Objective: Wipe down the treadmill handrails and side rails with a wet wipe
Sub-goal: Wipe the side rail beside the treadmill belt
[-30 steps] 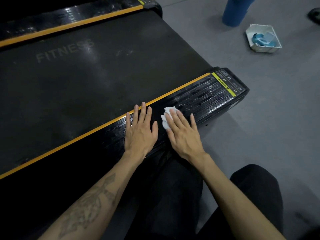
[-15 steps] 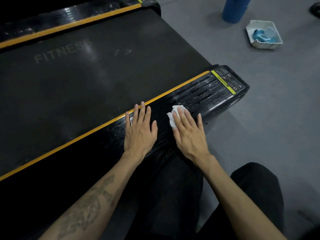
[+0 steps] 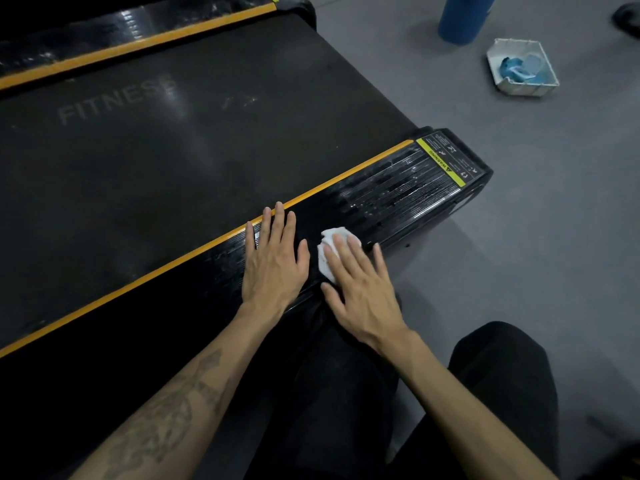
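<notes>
I see 2 bare hands on the near side rail (image 3: 388, 192) of the treadmill, head view only. My right hand (image 3: 360, 289) lies flat on the rail with fingers straight and slightly spread, pressing a crumpled white wet wipe (image 3: 329, 251) against the black ribbed surface; the wipe sticks out past the fingertips and on the thumb side, the rest hidden under the palm. My left hand (image 3: 273, 261) lies just beside it, also flat, fingers straight and close together, holding nothing; its fingertips reach the orange strip (image 3: 180, 261) that borders the rail along the belt (image 3: 166, 157). The 2 hands are near each other but not touching. The rail section beyond the wipe, toward the rear end, shows wet streaks and glints. At that end sits a yellow-edged warning label (image 3: 450, 159). The belt carries the faded word FITNESS. The far side rail (image 3: 138, 26) runs along the top of the view with its own orange strip. On the grey floor (image 3: 519, 237), well apart from the treadmill, stands a white tray (image 3: 547, 88) with blue material inside, and near it a blue cylinder (image 3: 460, 19), cut off by the frame. My dark trouser legs fill the lower edge. The left forearm bears a tattoo.
</notes>
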Demonstrator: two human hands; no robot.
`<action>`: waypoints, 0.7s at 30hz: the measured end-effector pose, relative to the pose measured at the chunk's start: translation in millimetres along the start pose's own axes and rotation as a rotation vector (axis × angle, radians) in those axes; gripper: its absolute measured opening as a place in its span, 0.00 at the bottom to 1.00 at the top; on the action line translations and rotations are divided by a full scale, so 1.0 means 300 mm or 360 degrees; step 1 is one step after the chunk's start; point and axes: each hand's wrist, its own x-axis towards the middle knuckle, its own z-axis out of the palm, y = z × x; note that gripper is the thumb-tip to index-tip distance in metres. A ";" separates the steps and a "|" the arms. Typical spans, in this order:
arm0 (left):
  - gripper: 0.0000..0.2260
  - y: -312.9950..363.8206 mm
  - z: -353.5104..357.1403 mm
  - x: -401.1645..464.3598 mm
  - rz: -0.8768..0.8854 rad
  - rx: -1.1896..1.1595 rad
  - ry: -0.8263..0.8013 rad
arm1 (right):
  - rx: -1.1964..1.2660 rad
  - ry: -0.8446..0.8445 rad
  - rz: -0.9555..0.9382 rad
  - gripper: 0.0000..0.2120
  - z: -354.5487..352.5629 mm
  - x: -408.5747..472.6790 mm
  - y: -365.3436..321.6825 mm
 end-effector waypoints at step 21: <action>0.26 0.004 0.002 0.000 0.0038 -0.0064 0.0024 | 0.0090 -0.0007 0.0099 0.31 0.001 -0.050 -0.017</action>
